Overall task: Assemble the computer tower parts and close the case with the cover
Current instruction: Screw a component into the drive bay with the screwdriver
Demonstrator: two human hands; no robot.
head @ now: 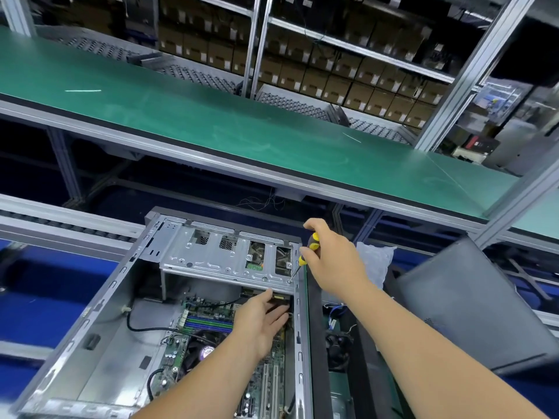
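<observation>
Head camera, looking down, shows an open grey steel computer tower case [99,343] lying on its side, so its interior faces up for work. The right hand [329,261] is clenched around a yellow-and-black-handled screwdriver [308,247], whose thin shaft slants down to a screw at the right corner of the silver perforated metal drive cage [230,258]; that angle suits driving the screw that fixes the cage to the frame. The left hand [263,316] reaches under the cage with fingers fairly straight, pressed against a dark part beneath it, probably steadying it while the screw turns, though the shadow there makes the contact hard to read.

Inside the case sit a green motherboard [266,385] with blue and purple memory slots [208,323], black cables, and a fan near the lower middle. The cage holds what looks like a drive, seen through its cut-outs.

A dark grey flat side cover panel [472,309] leans just right of the case, apart from it and not yet fitted. Beside it lies a crumpled clear plastic bag [376,261].
</observation>
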